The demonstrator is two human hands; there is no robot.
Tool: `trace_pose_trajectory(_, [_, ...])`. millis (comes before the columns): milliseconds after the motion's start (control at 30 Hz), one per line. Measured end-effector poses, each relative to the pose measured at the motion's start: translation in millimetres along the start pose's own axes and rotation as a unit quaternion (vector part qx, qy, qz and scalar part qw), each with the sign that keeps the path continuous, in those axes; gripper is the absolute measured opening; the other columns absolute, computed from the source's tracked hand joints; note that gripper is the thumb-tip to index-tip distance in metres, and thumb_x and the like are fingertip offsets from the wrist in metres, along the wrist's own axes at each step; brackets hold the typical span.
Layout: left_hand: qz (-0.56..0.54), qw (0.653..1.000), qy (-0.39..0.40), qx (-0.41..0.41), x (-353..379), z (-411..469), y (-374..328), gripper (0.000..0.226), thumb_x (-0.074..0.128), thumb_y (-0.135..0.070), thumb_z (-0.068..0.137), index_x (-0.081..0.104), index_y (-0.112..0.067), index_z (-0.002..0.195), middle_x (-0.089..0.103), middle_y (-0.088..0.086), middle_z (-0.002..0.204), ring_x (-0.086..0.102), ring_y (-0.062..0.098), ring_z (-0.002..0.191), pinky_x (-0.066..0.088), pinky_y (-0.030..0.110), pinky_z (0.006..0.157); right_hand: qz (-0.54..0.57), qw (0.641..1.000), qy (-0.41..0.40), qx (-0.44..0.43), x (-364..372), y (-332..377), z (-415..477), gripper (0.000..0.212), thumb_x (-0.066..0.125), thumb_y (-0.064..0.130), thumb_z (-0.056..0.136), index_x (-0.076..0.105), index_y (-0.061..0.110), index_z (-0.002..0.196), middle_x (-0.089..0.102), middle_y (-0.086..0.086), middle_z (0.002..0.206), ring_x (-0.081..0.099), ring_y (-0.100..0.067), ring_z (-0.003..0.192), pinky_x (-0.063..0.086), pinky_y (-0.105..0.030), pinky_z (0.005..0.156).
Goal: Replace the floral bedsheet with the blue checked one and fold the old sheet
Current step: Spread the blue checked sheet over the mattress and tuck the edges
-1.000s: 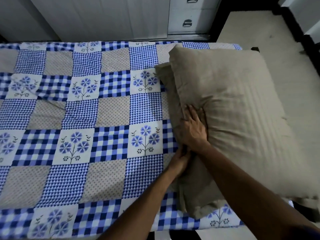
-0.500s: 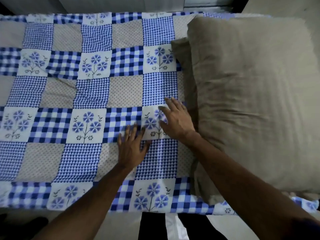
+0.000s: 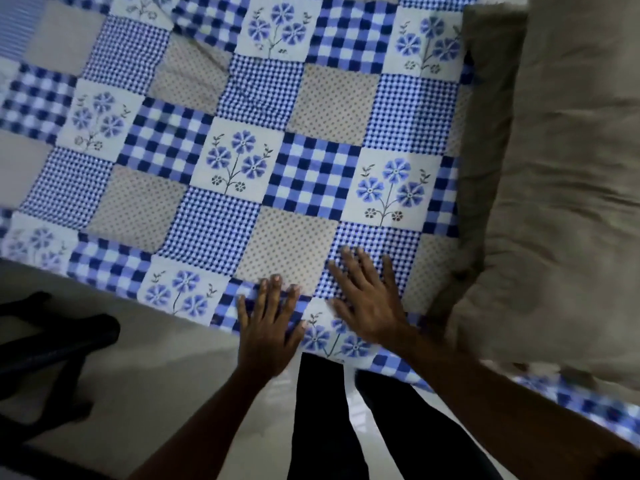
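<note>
Two hands flat | left hand (image 3: 268,327) and right hand (image 3: 367,299) lie on blue checked sheet (image 3: 311,178) at the bed's near edge, fingers straight, spread, gripping nothing | sheet lies spread, pillow (image 3: 571,168) on its right end | likely smoothing; old sheet unseen, folding apparently left

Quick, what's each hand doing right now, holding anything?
Left hand: open, fingers spread over the near edge of the blue checked bedsheet, holding nothing.
Right hand: open, fingers spread on the same bedsheet, holding nothing.
</note>
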State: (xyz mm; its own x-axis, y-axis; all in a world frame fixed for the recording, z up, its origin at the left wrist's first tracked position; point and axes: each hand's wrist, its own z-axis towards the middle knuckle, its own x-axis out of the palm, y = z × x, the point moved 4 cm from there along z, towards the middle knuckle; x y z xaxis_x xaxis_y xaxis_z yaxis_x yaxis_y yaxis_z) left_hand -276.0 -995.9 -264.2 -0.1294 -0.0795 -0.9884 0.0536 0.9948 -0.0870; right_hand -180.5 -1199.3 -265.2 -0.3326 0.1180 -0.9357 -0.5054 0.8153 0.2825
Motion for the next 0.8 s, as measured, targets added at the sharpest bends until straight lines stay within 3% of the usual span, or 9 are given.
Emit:
trace_pose_trajectory(133, [0.003, 0.999, 0.009, -0.039, 2.7, -46.8, -8.0, 0.067, 0.049, -0.055, 0.095, 0.036, -0.023, 0.153, 0.025, 0.011, 0.162, 0.022, 0.032, 0.150, 0.017, 0.068, 0.114, -0.021, 0.996, 0.041, -0.072, 22.0, 36.0, -39.2, 0.068, 0.036, 0.061, 0.102, 0.020, 0.031, 0.160, 0.011, 0.000, 0.169, 0.008, -0.026, 0.156, 0.018, -0.067, 0.116])
trace_pose_trajectory(200, [-0.022, 0.998, -0.016, -0.048, -2.8, -54.3, -9.6, 0.059, 0.052, -0.050, 0.097, 0.046, -0.021, 0.148, 0.037, 0.011, 0.157, 0.033, 0.031, 0.146, 0.020, 0.067, 0.113, -0.018, 0.994, 0.045, -0.100, 21.1, 38.9, -34.6, 0.067, 0.036, 0.058, 0.103, 0.017, 0.029, 0.161, 0.010, 0.001, 0.169, 0.006, -0.024, 0.156, 0.018, -0.066, 0.117])
trace_pose_trajectory(300, [-0.071, 0.993, -0.071, -0.061, -20.1, -41.4, -7.0, 0.040, 0.055, -0.043, 0.097, 0.067, -0.016, 0.125, 0.060, 0.008, 0.131, 0.056, 0.032, 0.124, 0.031, 0.058, 0.107, -0.007, 0.992, 0.019, -0.127, 2.1, 32.6, 3.7, 0.065, 0.028, 0.053, 0.106, 0.011, 0.023, 0.161, 0.005, 0.000, 0.169, 0.001, -0.024, 0.156, 0.010, -0.056, 0.123])
trace_pose_trajectory(400, [-0.086, 0.987, -0.110, -0.076, -39.4, -16.5, -1.5, 0.026, 0.059, -0.035, 0.095, 0.068, -0.016, 0.109, 0.063, 0.007, 0.113, 0.057, 0.031, 0.106, 0.038, 0.049, 0.095, 0.001, 0.991, 0.021, -0.132, -10.4, 35.9, 48.4, 0.064, 0.026, 0.052, 0.107, 0.014, 0.020, 0.161, 0.006, -0.002, 0.169, 0.002, -0.025, 0.156, 0.006, -0.050, 0.125])
trace_pose_trajectory(500, [-0.070, 0.989, -0.103, -0.078, -46.1, 7.0, 7.8, 0.027, 0.058, -0.032, 0.095, 0.066, -0.018, 0.116, 0.062, 0.007, 0.122, 0.055, 0.031, 0.110, 0.039, 0.046, 0.090, -0.008, 0.983, 0.069, -0.168, 11.6, 64.7, 50.5, 0.066, 0.029, 0.056, 0.104, 0.022, 0.020, 0.160, 0.011, -0.001, 0.168, 0.008, -0.027, 0.156, 0.005, -0.054, 0.124])
trace_pose_trajectory(600, [-0.076, 0.988, -0.121, -0.051, -44.5, 20.4, 18.4, 0.033, 0.054, -0.026, 0.096, 0.065, -0.019, 0.126, 0.058, 0.008, 0.136, 0.054, 0.031, 0.123, 0.038, 0.048, 0.098, 0.012, 0.966, 0.050, -0.255, 31.6, 101.0, 2.5, 0.057, 0.046, 0.050, 0.098, 0.053, 0.016, 0.143, 0.046, -0.007, 0.153, 0.034, -0.031, 0.147, 0.018, -0.055, 0.122])
trace_pose_trajectory(700, [-0.045, 0.997, -0.070, -0.006, -33.6, 28.2, 26.8, 0.049, 0.045, -0.035, 0.101, 0.044, -0.024, 0.149, 0.034, 0.006, 0.159, 0.027, 0.027, 0.149, 0.023, 0.056, 0.115, 0.000, 0.953, 0.058, -0.299, 38.5, 118.2, -43.5, 0.056, 0.045, 0.048, 0.101, 0.050, 0.016, 0.146, 0.048, -0.006, 0.152, 0.038, -0.027, 0.145, 0.017, -0.048, 0.122])
trace_pose_trajectory(800, [-0.010, 1.000, -0.014, -0.012, -17.0, 32.8, 39.5, 0.058, 0.040, -0.044, 0.103, 0.026, -0.027, 0.157, 0.015, 0.006, 0.166, 0.011, 0.028, 0.153, 0.014, 0.065, 0.115, 0.084, 0.945, 0.020, -0.315, 27.2, 109.7, -36.8, 0.049, 0.047, 0.039, 0.104, 0.051, 0.014, 0.146, 0.048, -0.006, 0.153, 0.037, -0.025, 0.147, 0.018, -0.046, 0.123])
